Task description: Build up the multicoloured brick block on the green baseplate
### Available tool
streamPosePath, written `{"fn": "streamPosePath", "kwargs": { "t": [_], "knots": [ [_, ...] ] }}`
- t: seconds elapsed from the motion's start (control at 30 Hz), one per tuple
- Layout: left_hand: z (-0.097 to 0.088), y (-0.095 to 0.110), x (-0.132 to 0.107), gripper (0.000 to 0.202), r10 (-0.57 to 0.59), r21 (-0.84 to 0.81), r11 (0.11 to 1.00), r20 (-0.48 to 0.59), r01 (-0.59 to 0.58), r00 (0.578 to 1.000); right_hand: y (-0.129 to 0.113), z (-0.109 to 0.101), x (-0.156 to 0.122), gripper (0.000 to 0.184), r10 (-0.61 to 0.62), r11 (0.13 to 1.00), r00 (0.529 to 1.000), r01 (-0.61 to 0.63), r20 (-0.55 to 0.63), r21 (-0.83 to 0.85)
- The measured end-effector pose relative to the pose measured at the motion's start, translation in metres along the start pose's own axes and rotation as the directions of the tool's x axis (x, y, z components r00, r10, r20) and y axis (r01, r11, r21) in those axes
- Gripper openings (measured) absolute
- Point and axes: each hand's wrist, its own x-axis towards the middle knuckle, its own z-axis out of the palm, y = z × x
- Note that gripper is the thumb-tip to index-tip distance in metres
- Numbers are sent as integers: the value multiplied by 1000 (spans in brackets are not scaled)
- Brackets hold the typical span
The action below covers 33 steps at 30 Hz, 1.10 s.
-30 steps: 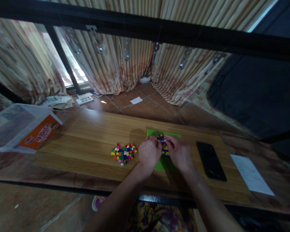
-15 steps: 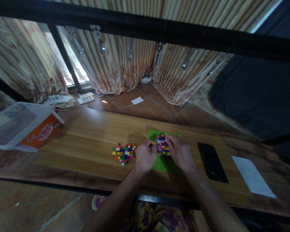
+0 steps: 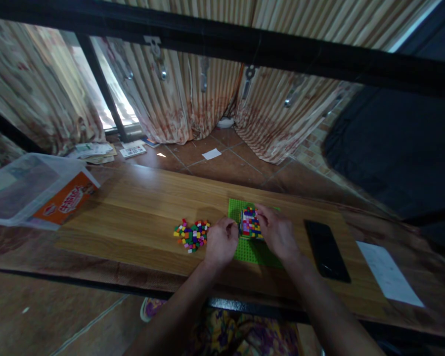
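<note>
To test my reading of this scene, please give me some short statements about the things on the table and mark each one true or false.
1. The brick block stands on the green baseplate. True.
2. The loose bricks lie to the right of the right hand. False: they lie to the left of the left hand.
3. The black phone lies flat on the wooden table. True.
4. The white paper covers the phone. False: it lies apart from it, further right.
5. The right hand touches the brick block. True.
</note>
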Motion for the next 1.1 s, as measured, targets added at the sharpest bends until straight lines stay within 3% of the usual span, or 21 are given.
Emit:
{"fn": "streamPosePath", "kwargs": {
  "t": [0.47,0.73,0.93,1.1],
  "knots": [
    [1,-5,0,18,-14,-34,999,-4,14,1000,4,-7,-9,31,115,986,991,-105,-66,128],
    [2,-5,0,17,-10,-45,999,-16,9,1000,-2,-9,-10,26,-24,1000,999,23,-29,-17],
    [2,-5,-1,15,18,-89,996,-14,-20,1000,-1,-3,-13,26,-41,990,999,39,-7,-134],
    [3,-7,-2,16,29,-112,993,-45,-33,999,-7,-3,-11,21,17,988,1000,-16,1,-153]
  ]
}}
